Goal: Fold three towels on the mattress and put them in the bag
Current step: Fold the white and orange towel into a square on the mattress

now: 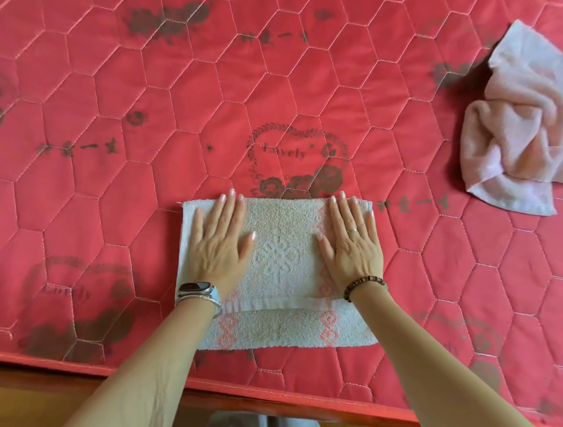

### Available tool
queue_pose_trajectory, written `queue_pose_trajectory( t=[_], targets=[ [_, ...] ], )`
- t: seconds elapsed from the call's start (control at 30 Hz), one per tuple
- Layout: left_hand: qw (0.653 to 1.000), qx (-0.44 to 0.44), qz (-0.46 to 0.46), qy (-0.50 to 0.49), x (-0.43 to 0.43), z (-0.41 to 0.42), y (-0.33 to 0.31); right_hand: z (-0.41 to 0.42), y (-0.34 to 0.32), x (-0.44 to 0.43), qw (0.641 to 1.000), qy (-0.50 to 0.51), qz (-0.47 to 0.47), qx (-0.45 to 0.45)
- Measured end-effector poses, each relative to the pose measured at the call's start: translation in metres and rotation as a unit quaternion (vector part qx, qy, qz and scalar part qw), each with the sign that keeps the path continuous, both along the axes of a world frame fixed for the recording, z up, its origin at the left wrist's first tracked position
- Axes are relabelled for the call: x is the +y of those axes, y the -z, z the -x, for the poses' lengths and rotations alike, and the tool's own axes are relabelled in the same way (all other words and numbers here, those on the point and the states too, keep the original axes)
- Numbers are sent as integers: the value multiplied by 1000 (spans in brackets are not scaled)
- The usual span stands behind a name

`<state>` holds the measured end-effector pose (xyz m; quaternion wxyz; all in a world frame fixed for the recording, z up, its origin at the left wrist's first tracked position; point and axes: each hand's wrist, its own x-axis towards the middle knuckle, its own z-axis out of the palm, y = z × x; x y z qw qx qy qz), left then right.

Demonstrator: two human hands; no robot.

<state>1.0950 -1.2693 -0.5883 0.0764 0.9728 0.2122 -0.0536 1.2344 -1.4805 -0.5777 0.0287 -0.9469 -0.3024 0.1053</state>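
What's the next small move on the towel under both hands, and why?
Probably fold it in half sideways. Both the left hand and right hand lie flat, palms down, on the white terry towel with pink patterned bands, which is already folded once, its hem edge lying short of the near edge, but still wide. The crumpled pale pink towel waits on the red quilted mattress.

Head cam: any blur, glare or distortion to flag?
Head view: wide-angle bend, the mattress edge bows at the bottom; soft even light, no glare; left hand slightly smeared at the thumb; pink towel at right stretched; white towel weave sharp.
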Motion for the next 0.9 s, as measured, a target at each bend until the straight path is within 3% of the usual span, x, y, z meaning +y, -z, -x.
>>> queue_pose_trajectory(
  t=[0.23,0.33,0.43,0.53,0.6,0.73,0.9],
  targets=[
    [1000,8,27,-11,14,2,-1,-3,2,0,1000,-7,13,15],
    [994,-5,84,-71,25,12,-6,-3,-7,0,1000,-10,-16,17],
    [976,-38,184,-114,34,33,-15,11,-26,6,993,22,-107,41],
    [936,-81,298,-168,29,56,-33,48,-47,23,948,83,-248,179],
    [910,-98,325,-239,26,68,-36,77,-56,37,913,119,-288,265],
    [837,-108,392,-367,20,78,-45,116,-59,63,873,161,-300,349],
    [772,-56,479,-415,24,76,-54,120,-59,84,868,213,-263,362]
  ],
)
